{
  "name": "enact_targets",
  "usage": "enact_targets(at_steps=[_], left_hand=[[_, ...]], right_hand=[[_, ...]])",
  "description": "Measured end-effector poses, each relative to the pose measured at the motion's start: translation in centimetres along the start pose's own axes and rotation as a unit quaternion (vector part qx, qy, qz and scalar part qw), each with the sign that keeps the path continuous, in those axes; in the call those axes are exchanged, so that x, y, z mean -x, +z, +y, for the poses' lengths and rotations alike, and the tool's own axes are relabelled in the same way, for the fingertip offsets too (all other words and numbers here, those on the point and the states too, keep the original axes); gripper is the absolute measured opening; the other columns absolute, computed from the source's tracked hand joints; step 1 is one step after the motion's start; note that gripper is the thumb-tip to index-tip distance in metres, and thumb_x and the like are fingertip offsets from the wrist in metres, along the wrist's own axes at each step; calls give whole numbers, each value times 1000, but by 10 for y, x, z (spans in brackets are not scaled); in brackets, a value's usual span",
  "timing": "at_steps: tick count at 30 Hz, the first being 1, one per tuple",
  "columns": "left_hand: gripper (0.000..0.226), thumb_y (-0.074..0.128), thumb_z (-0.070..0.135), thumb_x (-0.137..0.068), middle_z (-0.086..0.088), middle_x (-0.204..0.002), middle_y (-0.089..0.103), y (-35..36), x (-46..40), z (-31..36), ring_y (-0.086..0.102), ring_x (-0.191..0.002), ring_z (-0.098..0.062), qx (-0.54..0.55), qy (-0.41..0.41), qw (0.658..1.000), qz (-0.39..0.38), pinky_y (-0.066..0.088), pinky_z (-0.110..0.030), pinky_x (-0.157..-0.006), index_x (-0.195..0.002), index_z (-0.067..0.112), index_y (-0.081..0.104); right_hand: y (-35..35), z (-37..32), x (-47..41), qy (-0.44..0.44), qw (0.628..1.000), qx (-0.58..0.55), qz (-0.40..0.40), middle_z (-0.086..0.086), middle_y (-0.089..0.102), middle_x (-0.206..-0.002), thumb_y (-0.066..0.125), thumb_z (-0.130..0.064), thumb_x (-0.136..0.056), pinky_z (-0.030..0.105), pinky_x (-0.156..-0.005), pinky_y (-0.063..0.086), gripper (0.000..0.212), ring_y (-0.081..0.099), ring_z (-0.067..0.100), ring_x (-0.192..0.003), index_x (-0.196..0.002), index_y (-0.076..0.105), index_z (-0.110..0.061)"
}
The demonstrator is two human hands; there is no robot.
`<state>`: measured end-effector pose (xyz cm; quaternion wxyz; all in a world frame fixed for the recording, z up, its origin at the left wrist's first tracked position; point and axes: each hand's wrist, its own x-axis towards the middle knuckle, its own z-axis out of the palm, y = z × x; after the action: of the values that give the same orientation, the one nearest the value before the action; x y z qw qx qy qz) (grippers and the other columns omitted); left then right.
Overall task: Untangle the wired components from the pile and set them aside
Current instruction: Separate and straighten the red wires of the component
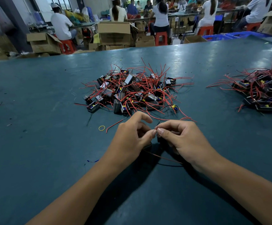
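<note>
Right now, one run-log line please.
hands: left, right pinch thin red wire | tangled black-component pile: behind | green table

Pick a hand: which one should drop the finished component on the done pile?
Right, probably. The sorted pile lies at the table's right edge, on the right hand's side. The left hand sits nearer the tangled pile. Both pinch red wire ends.

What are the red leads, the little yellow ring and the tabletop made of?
Red leads: flexible plastic-insulated wire, judging by the loose curves. Yellow ring: probably a rubber band, thin and matte. Tabletop: a smooth teal mat, perhaps rubber or vinyl, with a dull sheen and scuffs.
</note>
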<state>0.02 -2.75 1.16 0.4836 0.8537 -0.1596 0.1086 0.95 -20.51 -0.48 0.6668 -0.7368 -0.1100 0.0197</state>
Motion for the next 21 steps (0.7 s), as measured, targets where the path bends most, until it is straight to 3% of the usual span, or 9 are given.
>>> enact_targets(at_steps=[3, 7, 11, 16, 21], left_hand=[[23, 76, 18, -88, 3, -76, 72, 1, 0, 0, 67, -69, -21, 15, -9, 1000, -5, 55, -39, -68, -103, 15, 58], [27, 75, 9, -88, -1, -81, 72, 1, 0, 0, 68, -76, -25, 45, -41, 998, -21, 56, -43, -73, -103, 18, 55], [31, 76, 11, -87, 0, -82, 74, 1, -1, 0, 67, -76, -30, 64, -59, 996, -24, 55, -43, -72, -104, 19, 51], [31, 77, 13, -87, 2, -81, 74, 1, 0, 1, 67, -73, -24, 43, -49, 998, -24, 54, -40, -71, -106, 18, 53], [31, 77, 14, -87, 4, -81, 73, 0, -1, 3, 69, -75, -16, 4, -33, 999, -23, 55, -38, -76, -109, 19, 55]], right_hand=[[0, 1, -1, -11, 1000, 10, 2, -1, 72, -72, 72, -20, -90, 12, -52, 38, 4, 54, 5, -57, -88, 76, -22], [0, 2, -3, -21, 999, 22, 9, 2, 71, -69, 73, -21, -90, 12, -51, 36, 6, 50, 4, -55, -87, 76, -24], [-1, 3, -3, -41, 997, 70, 13, 16, 67, -70, 72, -26, -90, 27, -56, 37, 6, 48, 11, -59, -87, 76, -30], [-3, 2, -3, -59, 993, 103, 19, 14, 63, -64, 74, -27, -88, 27, -53, 36, 5, 45, 8, -55, -86, 75, -31], [-2, 5, -4, -66, 992, 105, 14, -5, 54, -54, 73, -25, -89, 25, -50, 33, 7, 41, 7, -51, -83, 74, -28]])
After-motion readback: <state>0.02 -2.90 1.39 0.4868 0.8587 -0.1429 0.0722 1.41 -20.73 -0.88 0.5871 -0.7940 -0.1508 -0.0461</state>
